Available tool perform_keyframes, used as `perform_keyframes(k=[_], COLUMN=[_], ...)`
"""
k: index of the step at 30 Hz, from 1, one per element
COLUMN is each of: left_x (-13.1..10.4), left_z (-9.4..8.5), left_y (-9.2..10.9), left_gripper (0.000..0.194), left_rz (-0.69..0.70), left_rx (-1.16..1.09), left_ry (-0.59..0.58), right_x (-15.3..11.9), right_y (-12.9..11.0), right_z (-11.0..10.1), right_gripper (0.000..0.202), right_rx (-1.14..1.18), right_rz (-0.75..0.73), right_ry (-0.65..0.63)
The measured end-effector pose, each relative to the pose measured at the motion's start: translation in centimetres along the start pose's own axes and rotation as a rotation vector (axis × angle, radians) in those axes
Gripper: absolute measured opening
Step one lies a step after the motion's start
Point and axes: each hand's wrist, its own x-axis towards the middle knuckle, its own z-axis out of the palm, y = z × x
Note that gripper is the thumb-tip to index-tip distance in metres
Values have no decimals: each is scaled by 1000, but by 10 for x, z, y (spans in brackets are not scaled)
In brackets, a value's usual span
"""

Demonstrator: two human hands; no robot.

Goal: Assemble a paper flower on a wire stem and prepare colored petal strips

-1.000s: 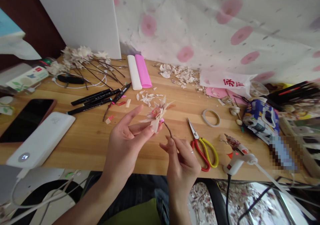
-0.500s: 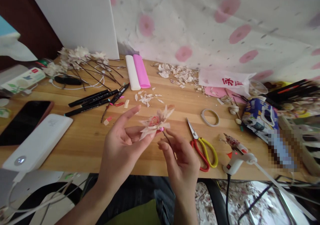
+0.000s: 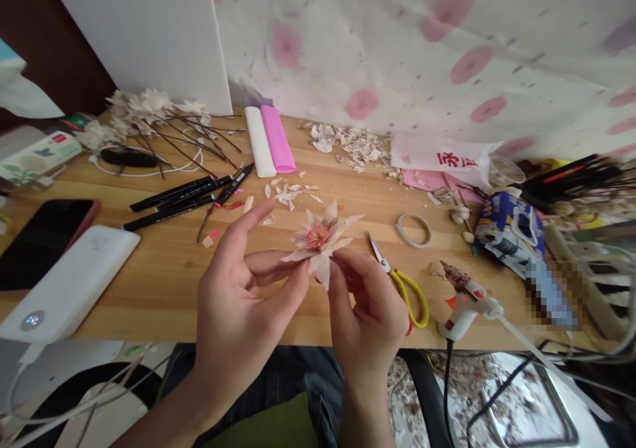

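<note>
One pale, pink-centred flower with pointed petals (image 3: 318, 238) is between the left hand (image 3: 238, 309) and right hand (image 3: 368, 309), thumbs and fingers gripping its base. Yellow-handled metal scissors (image 3: 381, 256) lie right of the flower. Excess pinch pressure could tear petals.

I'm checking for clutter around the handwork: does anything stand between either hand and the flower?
Nothing visible does. The left hand and right hand both have their fingers on the flower. The scissors lie to the right of it, partly hidden by the right hand, not between them.
</note>
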Motion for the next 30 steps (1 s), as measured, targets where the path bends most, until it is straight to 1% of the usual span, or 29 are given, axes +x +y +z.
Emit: perform_keyframes(k=[6,8,12,14,17,19,23,30], left_x=[-2,-2,-3,-4,-6,-7,-7,-10], left_z=[-5,-6,-7,-7,-7,-6,-5,-2], left_y=[2,3,5,6,7,8,12,16], left_gripper=[67,66,64,63,69,71,70,68], left_rz=[59,69,69,55,24,4,-47,-105], left_rx=[31,33,19,-6,-61,-93,-106,-129], left_ry=[-45,-53,-87,-88,-77,-80,-84,-61], right_x=[4,4,3,1,-3,-5,-6,-8], right_y=[-6,-10,-16,-17,-15,-15,-17,-19], right_z=[-4,-4,-2,0,1,1,1,5], right_gripper=[22,17,12,13,19,18,15,20], right_rx=[33,25,5,-9,-14,-13,-10,31], right_rz=[20,31,37,9,-32,-28,25,-13], right_ry=[-35,-21,50,81,128,147,137,179])
